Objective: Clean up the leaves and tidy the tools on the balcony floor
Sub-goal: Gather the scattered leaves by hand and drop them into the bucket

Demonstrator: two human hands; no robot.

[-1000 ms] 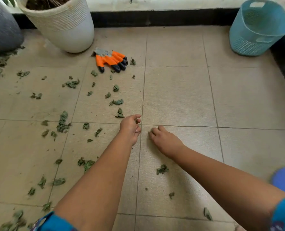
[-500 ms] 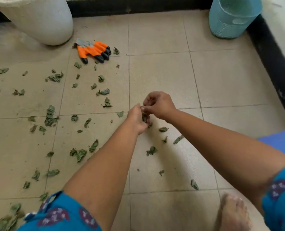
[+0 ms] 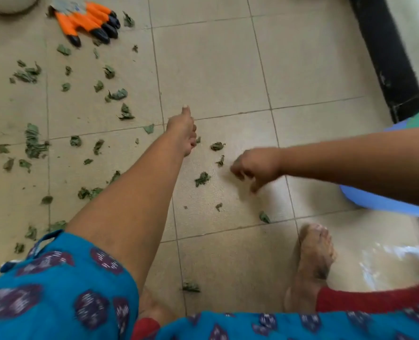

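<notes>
Hands now apart, no longer together: left hand (image 3: 182, 130) curled, contents hidden, cannot tell; right hand (image 3: 255, 168) loosely curled over floor, apparently empty. Leaves (image 3: 202, 179) scattered around left hand; orange gloves (image 3: 86, 20) far beyond. Gathering barely begun.

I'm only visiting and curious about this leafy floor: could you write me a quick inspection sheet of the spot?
Surface: beige tiled floor, glossy at lower right.
Job's things: dried green leaves scattered, mostly on the left; orange gloves lying at the top left.
Clutter: blue object at the right edge, partly hidden.
Hands: left hand low over the leaves, grip unclear; right hand blurred, fingers curled.
Cables: nothing seen.
Surroundings: black skirting at the right; pot base at the top left; bare foot.
</notes>
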